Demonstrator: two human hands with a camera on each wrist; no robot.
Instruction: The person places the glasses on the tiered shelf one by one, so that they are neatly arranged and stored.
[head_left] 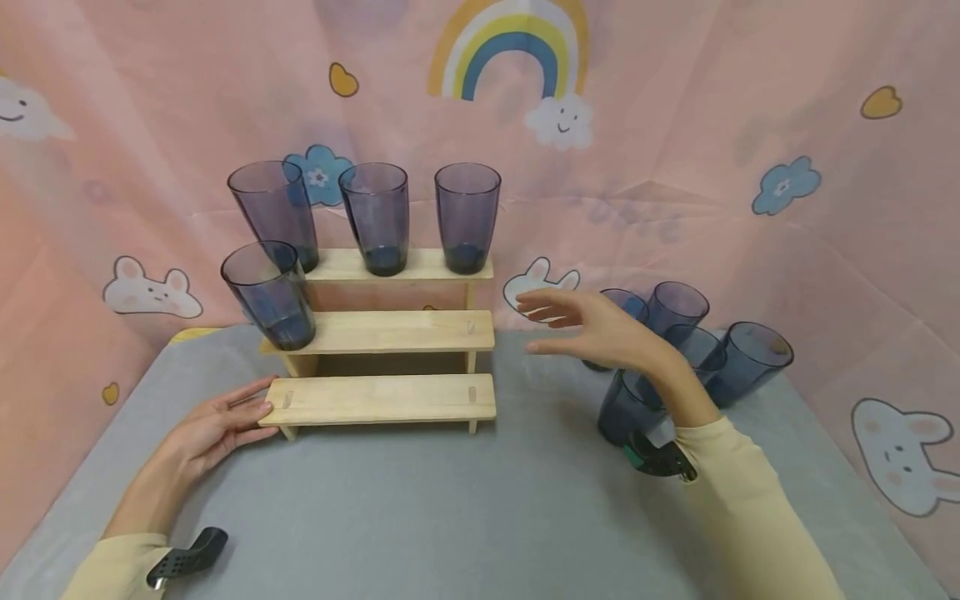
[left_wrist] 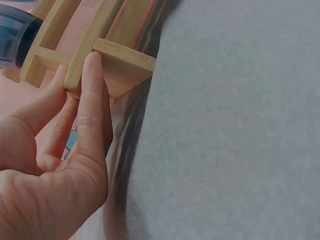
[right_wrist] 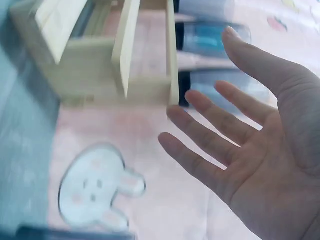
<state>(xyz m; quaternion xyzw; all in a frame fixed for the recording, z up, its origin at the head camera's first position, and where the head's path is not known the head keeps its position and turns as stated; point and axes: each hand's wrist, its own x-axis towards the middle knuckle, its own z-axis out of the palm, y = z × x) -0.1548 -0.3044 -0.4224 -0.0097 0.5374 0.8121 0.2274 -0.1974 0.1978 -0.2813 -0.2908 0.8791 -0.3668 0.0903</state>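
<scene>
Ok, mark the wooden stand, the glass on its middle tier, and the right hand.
Wooden stand [head_left: 401, 332]: head view, top face of the middle tier.
Glass [head_left: 270, 298]: head view, side wall.
Right hand [head_left: 600, 327]: head view, between fingers and wrist.

No text, label, brand, number or sign can be read in the three views: neither on the see-through, blue-violet, tapered tumblers [head_left: 375, 218] nor on the pale wooden three-step stand [head_left: 378, 400], the pink fabric backdrop [head_left: 675, 75] or the black wrist strap [head_left: 187, 558].
</scene>
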